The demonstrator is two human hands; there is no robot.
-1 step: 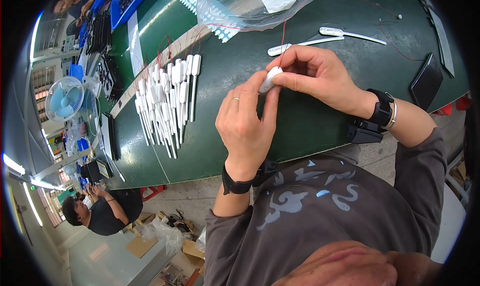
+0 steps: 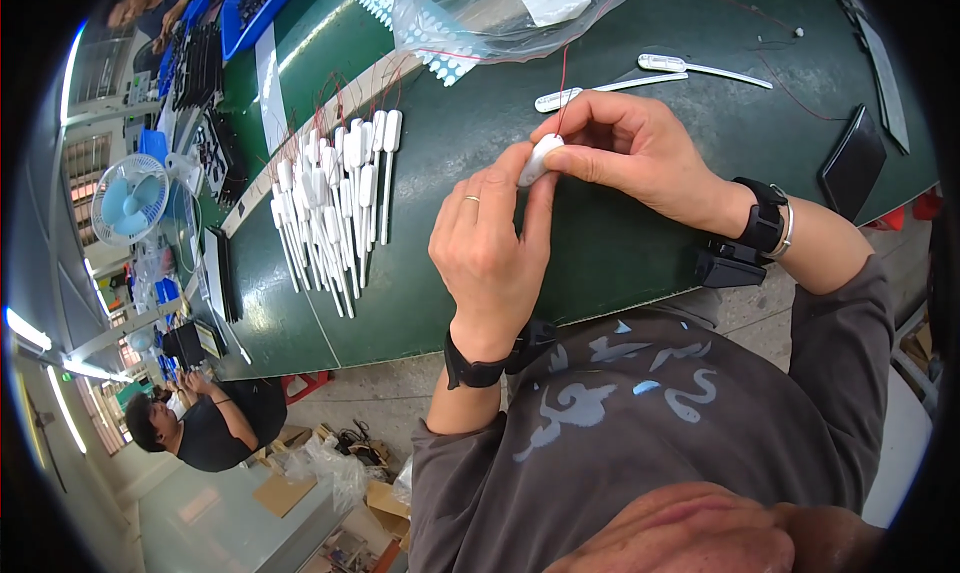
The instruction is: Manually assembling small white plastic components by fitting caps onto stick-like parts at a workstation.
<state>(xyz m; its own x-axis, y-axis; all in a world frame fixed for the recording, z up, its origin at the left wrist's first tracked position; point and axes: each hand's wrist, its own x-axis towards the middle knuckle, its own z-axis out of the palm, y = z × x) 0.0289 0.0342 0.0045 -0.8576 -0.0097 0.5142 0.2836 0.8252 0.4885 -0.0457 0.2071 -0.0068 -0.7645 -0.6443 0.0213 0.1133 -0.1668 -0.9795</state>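
Note:
Between the fingertips of both hands is a small white oblong plastic casing (image 2: 541, 160), with a thin red wire (image 2: 564, 83) running up from its top end. My left hand (image 2: 490, 238) pinches its lower part between thumb and fingers. The thumb and fingers of my right hand (image 2: 640, 153) close on its upper part, by the wire. Just beyond my right hand lie two white long-stemmed pieces, one with its head (image 2: 556, 101) near my knuckles and another (image 2: 705, 70) farther off. Whether the held casing has a stem is hidden by my fingers.
On the left of the green table (image 2: 420, 313) lies a bundle of white stemmed pieces (image 2: 335, 198) with red wires. Clear plastic bags (image 2: 500, 13) cover the far edge. A black phone-like slab (image 2: 853, 163) lies at the right. Another person (image 2: 200, 428) sits beyond the table's left end.
My left hand has shifted very slightly to the left. The grip of both hands on the casing looks the same.

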